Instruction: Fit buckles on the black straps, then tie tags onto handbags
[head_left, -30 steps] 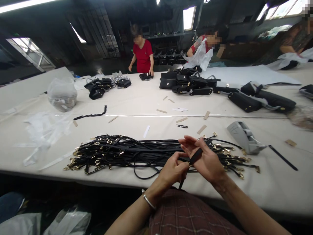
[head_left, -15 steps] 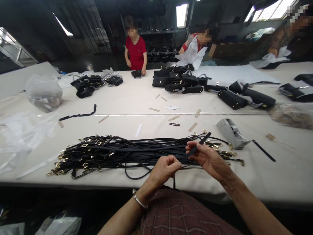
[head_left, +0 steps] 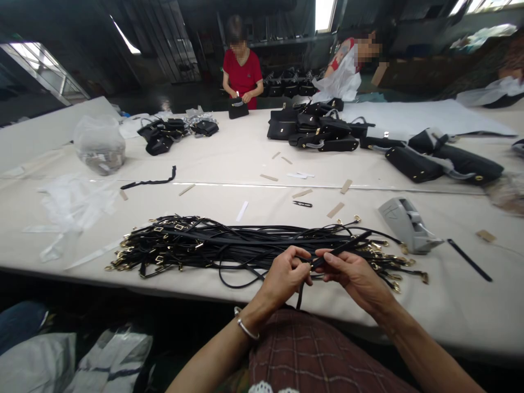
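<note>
- Dim workroom; long pale table (head_left: 208,169) spans the frame, a co-worker in red (head_left: 248,73) behind its far edge, upper centre.
- Held strap (head_left: 347,244), black: right of centre, raised in front of the strap pile (head_left: 245,234), near the table's front edge.
- Left hand (head_left: 286,273): fingers curled, thumb and forefinger pinching the strap by a gold glint; a black tail hangs below. Right hand (head_left: 356,273): thumb pressed to fingers, strap between, free end pointing upper right. Close-set grips probably steady the stretch between them; detail there too small to read.
- Strap pile: laid lengthwise, gold fittings gathered at both ends, likely to limit tangling.
- Grey tape dispenser (head_left: 409,226) right of the pile, snips (head_left: 302,204) beyond it; presumably parked within reach.
- Containers: clear plastic bag (head_left: 100,144), upper left, brownish-grey pieces settled in its bottom, kind unclear. Second clear bag (head_left: 507,191), right edge, cut off by the frame, brownish contents. Pale sacks (head_left: 36,360), lower left, below table level; contents cannot be told.
- Black handbags (head_left: 311,131) heaped upper right of centre; insides not visible.
</note>
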`<state>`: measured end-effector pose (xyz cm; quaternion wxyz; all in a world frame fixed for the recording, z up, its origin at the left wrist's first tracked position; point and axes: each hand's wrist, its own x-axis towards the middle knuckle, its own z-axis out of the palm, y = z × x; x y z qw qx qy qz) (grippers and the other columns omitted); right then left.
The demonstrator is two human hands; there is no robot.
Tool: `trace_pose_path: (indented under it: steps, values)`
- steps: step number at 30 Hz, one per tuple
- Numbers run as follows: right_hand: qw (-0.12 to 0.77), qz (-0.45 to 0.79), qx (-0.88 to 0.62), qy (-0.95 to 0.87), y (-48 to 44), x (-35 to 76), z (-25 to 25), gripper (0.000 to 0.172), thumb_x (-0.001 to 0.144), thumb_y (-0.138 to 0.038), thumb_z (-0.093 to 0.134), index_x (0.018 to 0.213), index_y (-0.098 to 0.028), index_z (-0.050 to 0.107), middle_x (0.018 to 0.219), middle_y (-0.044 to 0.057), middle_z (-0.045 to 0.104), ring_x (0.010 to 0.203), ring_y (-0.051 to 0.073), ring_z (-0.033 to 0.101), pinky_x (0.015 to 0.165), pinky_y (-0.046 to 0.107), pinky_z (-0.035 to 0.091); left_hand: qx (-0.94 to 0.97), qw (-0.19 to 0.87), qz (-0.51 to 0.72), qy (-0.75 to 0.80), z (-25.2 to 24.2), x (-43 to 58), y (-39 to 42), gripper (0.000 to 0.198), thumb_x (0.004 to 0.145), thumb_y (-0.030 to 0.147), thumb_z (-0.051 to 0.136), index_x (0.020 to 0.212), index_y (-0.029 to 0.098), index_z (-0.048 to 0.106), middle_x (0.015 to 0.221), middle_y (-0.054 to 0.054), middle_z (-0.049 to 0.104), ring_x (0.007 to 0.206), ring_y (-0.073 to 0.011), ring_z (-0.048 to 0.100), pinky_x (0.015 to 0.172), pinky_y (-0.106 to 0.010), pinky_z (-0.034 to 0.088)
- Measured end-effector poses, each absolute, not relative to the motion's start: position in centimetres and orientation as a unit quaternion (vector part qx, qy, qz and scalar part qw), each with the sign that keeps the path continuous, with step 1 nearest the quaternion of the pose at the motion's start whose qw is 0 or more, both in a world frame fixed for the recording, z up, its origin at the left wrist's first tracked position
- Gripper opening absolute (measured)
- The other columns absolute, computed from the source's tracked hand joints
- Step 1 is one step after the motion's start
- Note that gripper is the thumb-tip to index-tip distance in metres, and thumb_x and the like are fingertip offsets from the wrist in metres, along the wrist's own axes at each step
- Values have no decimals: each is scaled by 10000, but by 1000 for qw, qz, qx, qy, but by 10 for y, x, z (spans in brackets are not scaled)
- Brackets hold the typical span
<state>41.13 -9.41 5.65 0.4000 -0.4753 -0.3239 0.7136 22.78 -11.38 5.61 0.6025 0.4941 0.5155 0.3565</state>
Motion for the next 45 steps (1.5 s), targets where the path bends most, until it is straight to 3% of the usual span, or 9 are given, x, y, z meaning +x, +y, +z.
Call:
trace_pose_path:
  steps: [13, 21, 24, 28, 31, 35, 39, 42, 45]
  values:
    - [407, 638, -490, -433, -101, 407, 53, 403, 693, -497, 831, 951, -192, 779, 822, 69, 771, 746, 206, 689, 707, 300, 564, 479, 595, 385, 518, 52, 229, -119, 271, 827, 244, 553, 1088, 194, 500, 610, 63, 632, 396, -67, 454, 410, -173, 366]
    - [358, 410, -443, -712, -114, 406, 71, 208, 860, -391, 674, 1005, -279, 774, 1010, 48, 760, 928, 253, 698, 849, 364, 552, 527, 546, 380, 529, 57, 224, -120, 285, 814, 182, 571, 1094, 194, 515, 607, 63, 592, 558, -93, 517, 522, -188, 374]
    - [327, 467, -429, -700, -107, 407, 73, 206, 867, -411, 672, 978, -260, 760, 942, 42, 745, 873, 227, 687, 782, 328, 549, 506, 608, 387, 473, 58, 222, -122, 338, 824, 246, 622, 1130, 191, 490, 634, 49, 614, 557, -92, 506, 510, -190, 354]
    - [360, 608, -434, -559, -100, 398, 64, 319, 782, -484, 751, 888, -206, 637, 792, 12, 673, 678, 185, 637, 634, 311, 527, 493, 676, 389, 387, 62, 222, -122, 456, 827, 373, 669, 1177, 170, 458, 694, 18, 642, 525, -78, 460, 485, -194, 328]
    - [319, 689, -408, -507, -104, 385, 61, 406, 861, -554, 635, 1031, -191, 571, 735, 5, 650, 573, 138, 561, 532, 261, 445, 462, 698, 386, 388, 66, 218, -120, 543, 837, 422, 656, 1257, 161, 431, 698, 10, 636, 509, -79, 461, 485, -200, 332]
    - [323, 680, -418, -509, -112, 375, 65, 498, 873, -559, 610, 1168, -164, 546, 596, -26, 581, 482, 101, 442, 442, 219, 269, 427, 734, 379, 368, 72, 210, -121, 528, 877, 417, 600, 1314, 160, 454, 699, -3, 628, 492, -66, 413, 464, -193, 268]
    - [386, 678, -399, -482, -111, 378, 56, 469, 866, -509, 648, 1216, -215, 540, 667, -21, 614, 526, 100, 461, 483, 216, 313, 478, 713, 399, 323, 76, 205, -125, 526, 800, 360, 717, 1260, 187, 529, 849, -35, 653, 702, -119, 575, 612, -212, 416]
    - [377, 663, -422, -491, -107, 383, 46, 428, 871, -531, 632, 1185, -247, 579, 758, -10, 645, 513, 95, 446, 474, 224, 336, 550, 612, 392, 412, 77, 202, -126, 355, 727, 271, 775, 1051, 200, 647, 949, -32, 662, 895, -180, 617, 790, -276, 481]
    - [361, 563, -417, -616, -102, 384, 48, 391, 883, -522, 626, 1170, -257, 651, 1003, 49, 688, 830, 188, 615, 736, 305, 497, 566, 536, 417, 467, 74, 201, -124, 207, 751, 309, 762, 900, 182, 695, 924, -32, 686, 907, -191, 622, 836, -290, 481]
